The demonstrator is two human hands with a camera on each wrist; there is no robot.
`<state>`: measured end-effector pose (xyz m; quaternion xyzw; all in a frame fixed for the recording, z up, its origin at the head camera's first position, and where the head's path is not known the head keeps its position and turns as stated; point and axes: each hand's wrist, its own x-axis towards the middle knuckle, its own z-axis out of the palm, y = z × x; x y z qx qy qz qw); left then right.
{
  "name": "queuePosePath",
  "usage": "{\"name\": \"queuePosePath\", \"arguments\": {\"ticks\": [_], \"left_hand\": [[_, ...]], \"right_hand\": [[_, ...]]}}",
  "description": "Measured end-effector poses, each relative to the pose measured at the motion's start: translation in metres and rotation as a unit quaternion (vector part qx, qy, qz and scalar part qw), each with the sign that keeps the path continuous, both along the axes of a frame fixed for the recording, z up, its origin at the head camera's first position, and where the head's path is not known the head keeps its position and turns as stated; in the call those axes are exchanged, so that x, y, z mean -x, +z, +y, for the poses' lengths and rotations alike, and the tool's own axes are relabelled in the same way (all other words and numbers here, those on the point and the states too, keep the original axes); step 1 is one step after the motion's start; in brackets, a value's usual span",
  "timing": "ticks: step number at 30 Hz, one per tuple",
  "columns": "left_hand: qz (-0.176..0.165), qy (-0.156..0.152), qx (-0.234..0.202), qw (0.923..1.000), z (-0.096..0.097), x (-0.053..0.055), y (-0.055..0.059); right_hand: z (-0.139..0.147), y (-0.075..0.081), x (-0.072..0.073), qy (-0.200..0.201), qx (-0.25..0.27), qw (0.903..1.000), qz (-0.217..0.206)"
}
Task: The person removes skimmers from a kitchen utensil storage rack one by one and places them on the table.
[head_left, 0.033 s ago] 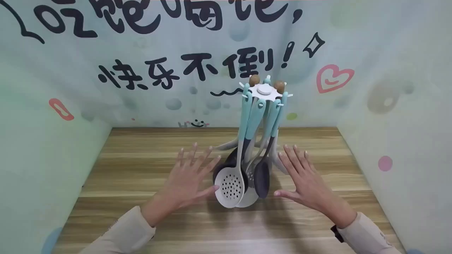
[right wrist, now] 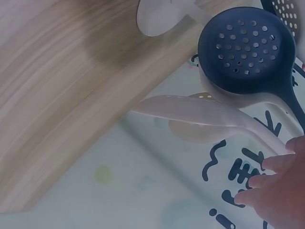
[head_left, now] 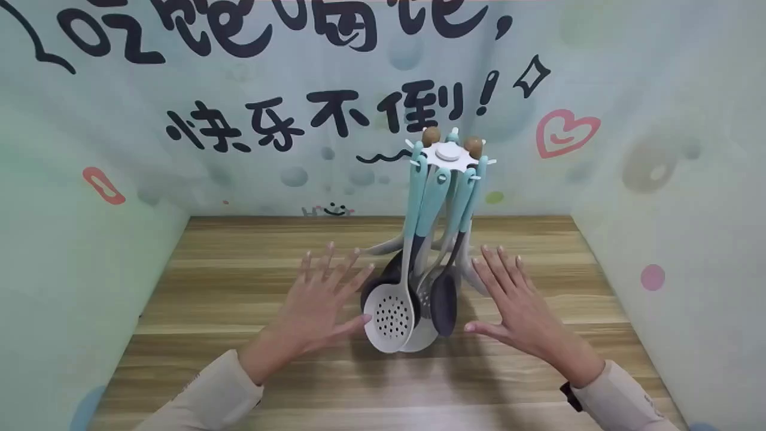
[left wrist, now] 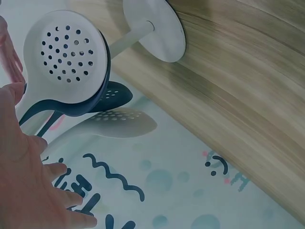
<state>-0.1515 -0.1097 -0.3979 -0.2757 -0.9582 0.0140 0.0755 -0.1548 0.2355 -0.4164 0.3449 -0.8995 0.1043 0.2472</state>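
A white utensil stand (head_left: 447,154) holds several kitchen utensils with light-blue handles (head_left: 432,203) hanging from its hooks. A white skimmer (head_left: 377,296) hangs at its front left, and a dark spoon-like utensil (head_left: 443,306) is beside it. My left hand (head_left: 314,308) is left of the stand, fingers spread, its thumb tip overlapping the skimmer's rim in the head view. Fingers stretched, my right hand (head_left: 520,305) is on the opposite side, close to a pale utensil (right wrist: 190,110). The right wrist view also shows a dark blue skimmer (right wrist: 245,83). Neither hand grips anything.
Under the stand is a round white base (left wrist: 167,40) on the wood-grain table (head_left: 239,275). Two round brown knobs (head_left: 431,136) show at the stand's top. Behind the table is a printed backdrop (head_left: 269,179), with pale walls at both sides.
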Motion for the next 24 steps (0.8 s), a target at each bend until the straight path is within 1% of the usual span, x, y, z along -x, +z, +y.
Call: {"name": "queuePosePath", "arguments": {"ticks": [3, 4, 7, 9, 11, 13, 17, 19, 21, 22, 24], "left_hand": [[0.002, -0.001, 0.001, 1.0000, 0.000, 0.000, -0.001], [0.004, -0.001, 0.002, 1.0000, 0.000, 0.000, -0.001], [0.015, -0.005, 0.001, 0.9999, 0.000, 0.000, -0.002], [0.022, -0.007, 0.000, 0.9997, 0.000, 0.000, -0.002], [0.025, -0.009, -0.004, 0.9996, 0.000, 0.000, -0.001], [0.025, -0.009, -0.006, 0.9996, 0.000, 0.000, 0.000], [0.021, -0.003, -0.010, 0.9997, 0.000, -0.001, 0.002], [0.018, -0.002, -0.015, 0.9997, 0.000, -0.001, 0.002], [0.011, -0.001, -0.022, 0.9997, 0.001, -0.002, 0.002], [0.006, 0.000, -0.022, 0.9997, 0.001, -0.002, 0.002], [-0.001, 0.001, -0.025, 0.9997, 0.002, -0.003, 0.001]], "right_hand": [[-0.001, 0.002, -0.001, -0.008, 0.011, 0.9999, -0.008], [-0.001, 0.003, -0.002, -0.011, 0.023, 0.9996, -0.014], [-0.005, 0.009, -0.003, -0.022, 0.084, 0.9956, -0.034], [-0.010, 0.013, -0.003, -0.024, 0.134, 0.9899, -0.039], [-0.017, 0.017, -0.001, -0.019, 0.184, 0.9820, -0.037], [-0.025, 0.021, 0.001, -0.003, 0.226, 0.9736, -0.032], [-0.042, 0.031, 0.005, 0.057, 0.304, 0.9508, -0.023], [-0.050, 0.036, 0.006, 0.085, 0.332, 0.9394, -0.012], [-0.056, 0.040, 0.005, 0.100, 0.354, 0.9301, -0.004], [-0.059, 0.042, 0.004, 0.103, 0.362, 0.9266, -0.003], [-0.064, 0.045, -0.001, 0.094, 0.375, 0.9221, -0.006]]}}
